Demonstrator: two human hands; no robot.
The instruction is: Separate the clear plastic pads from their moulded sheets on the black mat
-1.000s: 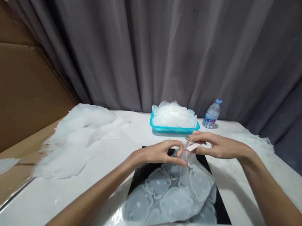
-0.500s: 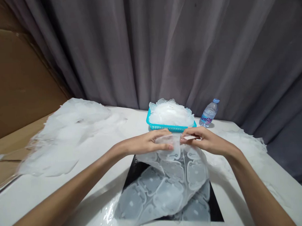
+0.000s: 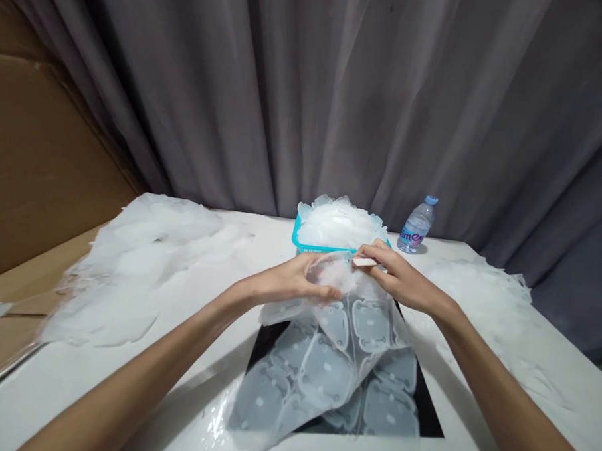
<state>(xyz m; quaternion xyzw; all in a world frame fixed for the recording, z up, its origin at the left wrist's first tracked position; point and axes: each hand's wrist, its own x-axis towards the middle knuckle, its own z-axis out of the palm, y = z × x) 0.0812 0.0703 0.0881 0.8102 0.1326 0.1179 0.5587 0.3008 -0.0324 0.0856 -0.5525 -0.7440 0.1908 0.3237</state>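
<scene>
A translucent plastic sheet (image 3: 327,370) with rounded moulded outlines lies partly lifted and folded over a black mat (image 3: 429,413). My left hand (image 3: 303,278) pinches the sheet's raised far edge between thumb and fingers. Close to its right, my right hand (image 3: 387,268) has its fingers closed round a small flat whitish tool (image 3: 365,262) at the same edge. Whether those fingers also grip the sheet is hard to tell.
Behind my hands stands a turquoise basket (image 3: 297,237) heaped with translucent pieces. A water bottle (image 3: 417,227) is to its right. White film piles (image 3: 143,259) lie left and right (image 3: 478,291), with cardboard (image 3: 43,157) far left and a grey curtain behind.
My right hand has shifted slightly left and up, and the tool shows more plainly. The sheet's far edge has risen and folded, uncovering more sheet beneath at the right.
</scene>
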